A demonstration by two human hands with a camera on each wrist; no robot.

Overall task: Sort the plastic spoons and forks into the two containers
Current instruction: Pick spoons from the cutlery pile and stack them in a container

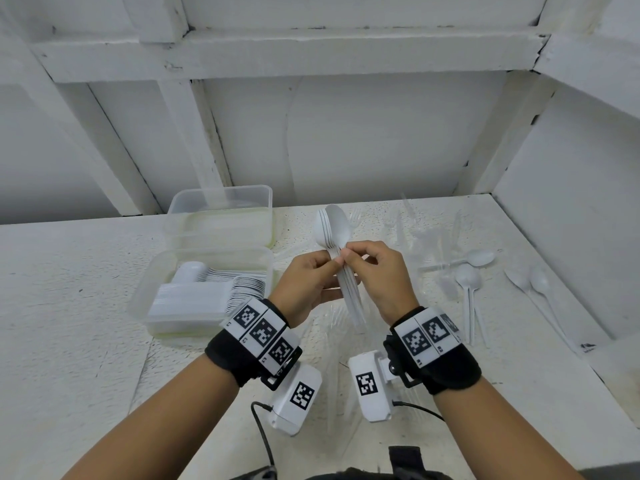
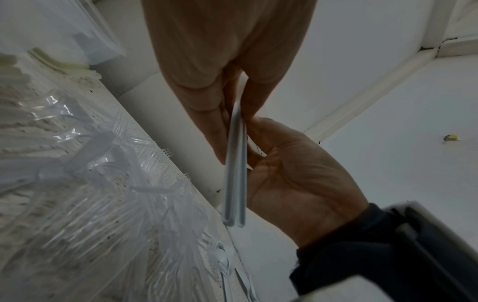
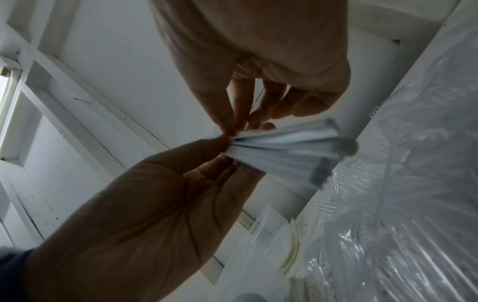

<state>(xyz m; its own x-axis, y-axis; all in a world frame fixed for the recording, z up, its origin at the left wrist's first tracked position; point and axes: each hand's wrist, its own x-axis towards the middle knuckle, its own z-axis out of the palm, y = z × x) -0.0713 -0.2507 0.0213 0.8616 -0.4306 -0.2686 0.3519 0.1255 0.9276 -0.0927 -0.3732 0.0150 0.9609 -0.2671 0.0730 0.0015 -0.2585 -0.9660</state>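
A stack of white plastic spoons (image 1: pixel 333 226) stands above the table's middle, bowls up and handles down. My left hand (image 1: pixel 327 263) grips the stack from the left. My right hand (image 1: pixel 349 256) pinches the neck of the stack from the right. The left wrist view shows the handles (image 2: pixel 235 175) edge-on between my left hand (image 2: pixel 220 114) and right hand (image 2: pixel 284 163). In the right wrist view the handles (image 3: pixel 284 149) fan out from the fingertips. The near clear container (image 1: pixel 145 306) holds rows of white spoons. The far clear container (image 1: pixel 221 199) looks empty. Clear forks (image 1: pixel 412 233) lie scattered.
Several loose white spoons (image 1: pixel 468 282) lie on the table to the right. More clear forks (image 2: pixel 103 183) cover the table under my hands. White walls and beams close in the table at the back and right. A cable (image 1: pixel 263 431) hangs from my left wrist camera.
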